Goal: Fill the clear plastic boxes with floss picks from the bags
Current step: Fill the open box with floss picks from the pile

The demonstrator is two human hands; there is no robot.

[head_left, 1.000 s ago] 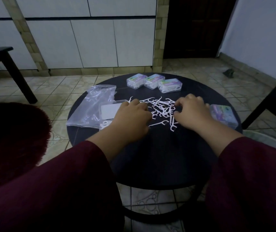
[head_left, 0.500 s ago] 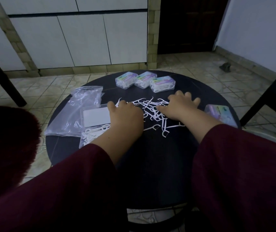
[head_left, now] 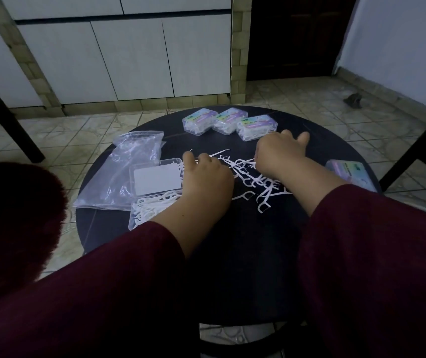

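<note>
White floss picks [head_left: 252,177] lie scattered in a loose pile on the middle of the round black table [head_left: 232,254]. My left hand [head_left: 206,177] is on the pile's left edge, fingers curled down over some picks. My right hand [head_left: 279,152] lies over the pile's far right part with fingers spread and straight. Left of my left hand lies an open clear box: its lid [head_left: 156,179] is flat on the table and its base [head_left: 149,210] holds several picks. Clear plastic bags [head_left: 131,164] lie crumpled further left.
Three closed, filled boxes [head_left: 230,121] stand in a row at the table's far edge. Another closed box [head_left: 350,174] lies at the right edge. A dark red cushion [head_left: 13,223] is at the left, and dark furniture legs [head_left: 418,148] stand on the tiled floor.
My right hand has moved forward over the pile and its fingers have spread out. My left hand stays at the pile's left edge. The open box has come more fully into view.
</note>
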